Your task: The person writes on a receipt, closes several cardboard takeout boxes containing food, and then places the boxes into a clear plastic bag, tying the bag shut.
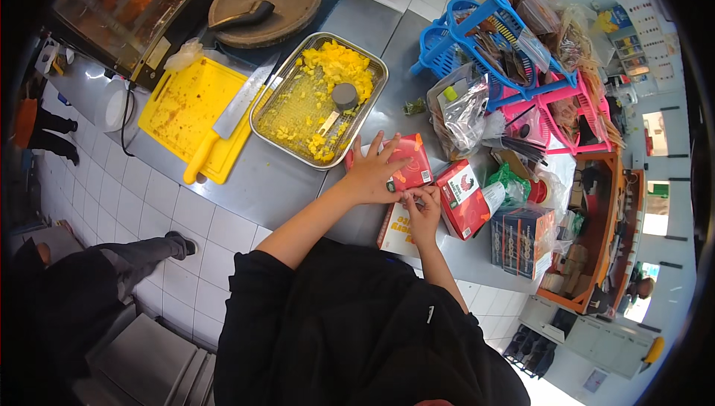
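Observation:
A red cardboard food box (413, 155) lies flat on the steel table in front of me. My left hand (373, 177) rests across its top with the fingers spread. At the box's near edge, my right hand (423, 216) pinches with thumb and fingertips; the bit between them is mostly hidden. Under my right wrist lies a white and red box (397, 233) with yellow lettering, partly covered. Another red and white food box (462, 199) stands just right of my right hand, with a paper slip against it.
A steel tray (258, 121) holds yellow crumbled food and a scoop (344, 97). Left of it, a knife (223, 127) lies on a yellow cutting board (184, 110). Blue basket racks (455, 32), a plastic bag (461, 110) and stacked dark boxes (519, 241) stand right. A person's leg (148, 255) shows left.

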Tool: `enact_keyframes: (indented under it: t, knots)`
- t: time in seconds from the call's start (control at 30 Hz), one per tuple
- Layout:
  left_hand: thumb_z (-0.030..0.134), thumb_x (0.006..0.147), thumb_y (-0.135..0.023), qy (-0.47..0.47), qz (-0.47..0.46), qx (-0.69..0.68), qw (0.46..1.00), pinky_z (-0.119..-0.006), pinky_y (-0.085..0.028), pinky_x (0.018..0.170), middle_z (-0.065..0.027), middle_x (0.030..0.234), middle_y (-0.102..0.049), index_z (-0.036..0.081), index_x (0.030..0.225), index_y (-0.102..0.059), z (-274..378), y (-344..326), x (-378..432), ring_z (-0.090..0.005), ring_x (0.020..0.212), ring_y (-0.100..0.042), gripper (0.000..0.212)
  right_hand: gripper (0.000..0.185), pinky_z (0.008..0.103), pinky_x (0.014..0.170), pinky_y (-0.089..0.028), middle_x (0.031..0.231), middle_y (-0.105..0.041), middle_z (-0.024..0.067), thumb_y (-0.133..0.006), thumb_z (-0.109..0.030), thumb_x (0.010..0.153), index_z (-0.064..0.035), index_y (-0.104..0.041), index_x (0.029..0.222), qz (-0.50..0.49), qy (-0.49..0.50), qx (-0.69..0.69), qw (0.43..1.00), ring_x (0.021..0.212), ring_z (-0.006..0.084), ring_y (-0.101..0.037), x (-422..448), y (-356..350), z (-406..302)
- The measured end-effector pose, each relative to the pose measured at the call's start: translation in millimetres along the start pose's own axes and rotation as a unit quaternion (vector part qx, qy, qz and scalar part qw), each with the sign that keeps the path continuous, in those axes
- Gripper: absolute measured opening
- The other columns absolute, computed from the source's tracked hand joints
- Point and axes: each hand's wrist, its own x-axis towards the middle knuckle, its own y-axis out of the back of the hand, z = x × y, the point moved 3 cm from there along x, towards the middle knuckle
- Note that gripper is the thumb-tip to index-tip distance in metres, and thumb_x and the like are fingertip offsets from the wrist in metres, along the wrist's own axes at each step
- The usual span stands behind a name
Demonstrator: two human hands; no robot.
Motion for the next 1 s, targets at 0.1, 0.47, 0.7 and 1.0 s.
enact_keyframes:
  t: [0.1, 0.47, 0.7, 1.0]
  knots:
    - [0.044, 0.059, -0.075, -0.016, -0.005, 0.025, 1.000, -0.061, -0.026, 0.094, -0.0157, 0.151, -0.026, 0.027, 0.125, -0.058, 1, 0, 2, -0.0397, 0.133, -0.027, 0.070, 0.007, 0.0180, 0.058, -0.052, 0.093, -0.038, 0.0016, -0.068, 0.000, 0.082, -0.0020, -0.065, 0.088, 0.004, 0.016, -0.011, 1.000, 0.080, 0.0083, -0.044, 1, -3, 1]
    - [0.040, 0.058, -0.076, -0.048, 0.027, -0.008, 0.998, -0.051, -0.028, 0.091, -0.0144, 0.148, -0.031, 0.026, 0.119, -0.062, 0, 1, -4, -0.0344, 0.125, -0.035, 0.064, 0.008, 0.0282, 0.073, -0.040, 0.087, -0.042, 0.0050, -0.067, -0.007, 0.083, -0.0054, -0.065, 0.091, 0.027, 0.048, -0.174, 0.983, 0.080, 0.0163, -0.045, 11, -13, -12]
    - [0.038, 0.059, -0.076, -0.038, 0.032, -0.002, 0.999, -0.050, -0.029, 0.091, -0.0136, 0.146, -0.034, 0.026, 0.120, -0.061, 1, -1, -6, -0.0346, 0.125, -0.035, 0.065, 0.019, 0.0312, 0.073, -0.042, 0.089, -0.044, 0.0067, -0.069, -0.014, 0.082, -0.0065, -0.060, 0.098, 0.038, 0.043, -0.165, 0.985, 0.079, 0.0180, -0.048, 15, -11, -13]
    - [0.039, 0.061, -0.074, -0.037, 0.019, 0.009, 0.999, -0.052, -0.027, 0.095, -0.0137, 0.148, -0.030, 0.024, 0.125, -0.056, 1, 1, -4, -0.0349, 0.129, -0.032, 0.068, 0.038, 0.0310, 0.060, -0.041, 0.080, -0.049, 0.0007, -0.077, -0.020, 0.074, -0.0098, -0.057, 0.104, 0.032, 0.095, -0.267, 0.958, 0.066, 0.0152, -0.046, 28, -6, -33]
